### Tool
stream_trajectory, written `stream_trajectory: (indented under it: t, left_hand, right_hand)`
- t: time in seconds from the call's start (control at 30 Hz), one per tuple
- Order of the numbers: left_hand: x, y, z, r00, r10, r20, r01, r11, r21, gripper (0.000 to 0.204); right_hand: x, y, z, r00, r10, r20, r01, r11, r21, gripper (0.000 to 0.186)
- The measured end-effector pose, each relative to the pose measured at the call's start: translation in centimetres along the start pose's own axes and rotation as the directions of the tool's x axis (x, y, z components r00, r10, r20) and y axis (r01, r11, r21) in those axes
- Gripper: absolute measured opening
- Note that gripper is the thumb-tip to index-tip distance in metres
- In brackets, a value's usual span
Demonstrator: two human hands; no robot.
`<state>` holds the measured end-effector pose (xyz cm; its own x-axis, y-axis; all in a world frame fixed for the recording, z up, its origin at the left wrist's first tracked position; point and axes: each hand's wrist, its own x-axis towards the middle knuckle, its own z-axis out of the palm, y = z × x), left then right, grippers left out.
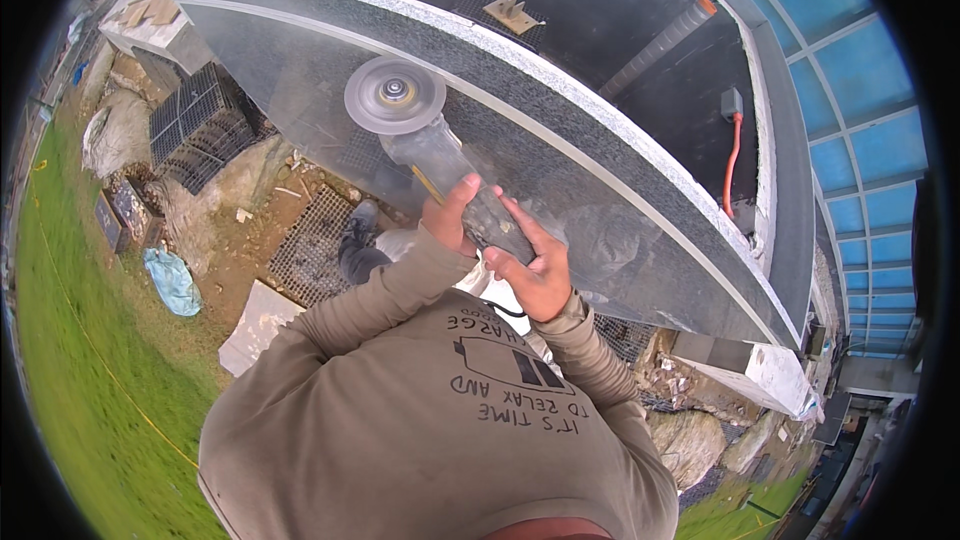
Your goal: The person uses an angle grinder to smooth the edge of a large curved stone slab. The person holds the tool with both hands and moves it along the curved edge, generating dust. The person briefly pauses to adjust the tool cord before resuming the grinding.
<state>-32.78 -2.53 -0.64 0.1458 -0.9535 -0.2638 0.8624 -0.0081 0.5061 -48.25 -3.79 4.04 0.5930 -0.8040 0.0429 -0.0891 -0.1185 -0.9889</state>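
Observation:
Both my hands are closed around a dusty grey angle grinder (430,148). My left hand (452,218) wraps the body behind its head, and my right hand (540,270) grips the rear part. A round cutting disc (368,108) faces up at the far end, with a metal nut at its centre. The disc lies over a large grey stone slab (290,75), whose curved, pale edge strip runs just beyond it. From this angle I cannot tell whether the disc touches the stone. Haze hangs over the slab's surface.
Beyond the slab is a dark recess with a grey pipe (655,48) and an orange conduit (734,162). Black plastic crates (200,120), a light-blue bag (172,282), and a flat stone piece (258,325) lie left, beside grass (90,370). A stone block (745,375) stands right.

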Motion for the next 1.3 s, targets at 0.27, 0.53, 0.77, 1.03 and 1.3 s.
stream_trajectory:
  t: [0.27,0.53,0.77,1.03,1.3]
  left_hand:
    - [0.8,1.0,-0.7,1.000,0.029,-0.002,-0.029,1.000,-0.010,0.040]
    - [2.2,2.1,-1.5,1.000,0.003,0.012,-0.003,1.000,-0.030,0.041]
    - [2.5,3.5,-1.3,0.999,-0.020,0.029,0.020,1.000,-0.003,0.040]
    - [1.7,1.6,-0.9,0.999,0.010,0.053,-0.011,1.000,0.008,0.043]
    - [-0.4,-2.8,-0.6,0.987,-0.086,0.139,0.087,0.996,-0.005,0.034]
  right_hand:
    - [1.4,-0.1,1.0,0.999,0.030,0.018,-0.031,0.997,0.065,0.064]
    - [2.9,0.1,1.5,0.999,-0.027,0.017,0.026,0.999,0.035,0.064]
    - [4.2,0.5,1.8,0.999,-0.051,0.016,0.052,0.998,-0.038,0.061]
    - [2.5,-0.1,0.8,0.999,0.019,0.031,-0.020,0.999,0.028,0.064]
    - [-2.4,-1.0,-1.9,0.997,0.070,0.033,-0.073,0.992,0.102,0.064]
